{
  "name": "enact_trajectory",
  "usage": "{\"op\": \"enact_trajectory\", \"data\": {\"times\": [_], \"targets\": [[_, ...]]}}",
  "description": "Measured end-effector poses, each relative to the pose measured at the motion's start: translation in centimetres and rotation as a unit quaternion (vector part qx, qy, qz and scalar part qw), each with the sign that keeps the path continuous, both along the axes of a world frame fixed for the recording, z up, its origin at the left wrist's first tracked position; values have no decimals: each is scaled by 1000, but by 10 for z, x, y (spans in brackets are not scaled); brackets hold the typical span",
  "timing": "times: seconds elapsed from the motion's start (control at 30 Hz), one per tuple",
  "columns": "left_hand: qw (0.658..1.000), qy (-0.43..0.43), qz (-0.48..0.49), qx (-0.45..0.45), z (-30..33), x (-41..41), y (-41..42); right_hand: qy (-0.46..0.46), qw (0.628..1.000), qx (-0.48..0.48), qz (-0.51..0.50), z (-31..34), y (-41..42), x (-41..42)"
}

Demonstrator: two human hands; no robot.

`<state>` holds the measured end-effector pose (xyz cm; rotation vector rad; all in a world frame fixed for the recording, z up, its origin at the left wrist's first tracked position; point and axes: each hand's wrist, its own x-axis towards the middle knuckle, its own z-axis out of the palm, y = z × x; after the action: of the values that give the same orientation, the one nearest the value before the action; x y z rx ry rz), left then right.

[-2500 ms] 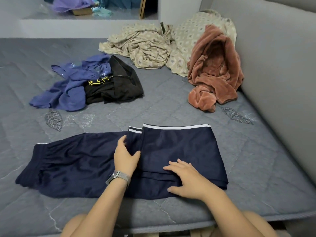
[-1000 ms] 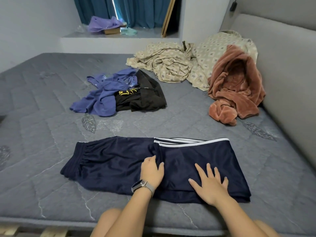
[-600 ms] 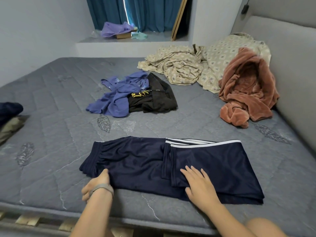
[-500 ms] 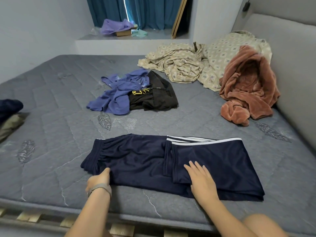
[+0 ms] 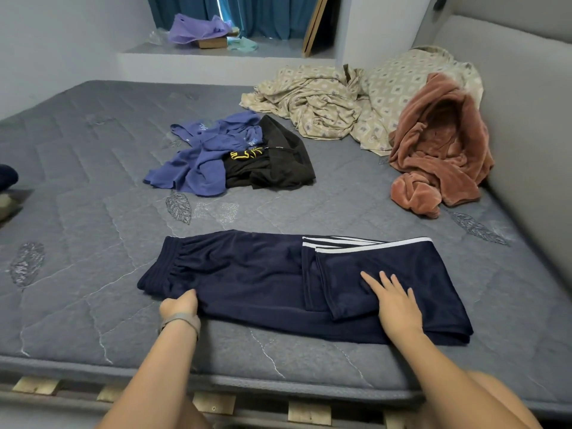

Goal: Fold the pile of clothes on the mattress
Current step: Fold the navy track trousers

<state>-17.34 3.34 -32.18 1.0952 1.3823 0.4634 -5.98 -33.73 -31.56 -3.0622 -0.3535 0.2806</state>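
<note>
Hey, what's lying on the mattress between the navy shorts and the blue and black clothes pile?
Head view: no garment, only bare grey quilted mattress with a printed leaf motif.

Left hand (image 5: 179, 305) no longer flat on middle of navy trousers (image 5: 247, 274); now at near edge by waistband end, fingers curled under fabric, thumb on top. Right hand (image 5: 399, 308) shifted slightly rightward from earlier spot, now resting flat with fingers spread on folded-over leg section. Trousers smoother than 2.5 s ago, waistband end drawn in, white stripes showing as several lines at fold. Camera view swung left and back: dark bundle (image 5: 7, 178) now visible at mattress (image 5: 93, 243) left edge.
</note>
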Motion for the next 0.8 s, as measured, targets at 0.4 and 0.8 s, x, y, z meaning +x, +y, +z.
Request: {"op": "enact_trajectory", "data": {"times": [0.4,0.8], "targets": [[970,-194,18,-145,-34,23,26,74,995,33,50,13,-6,-16],[908,-283,-280,131,105,64,-155,217,929,299,-30,59,-1,-32]]}}
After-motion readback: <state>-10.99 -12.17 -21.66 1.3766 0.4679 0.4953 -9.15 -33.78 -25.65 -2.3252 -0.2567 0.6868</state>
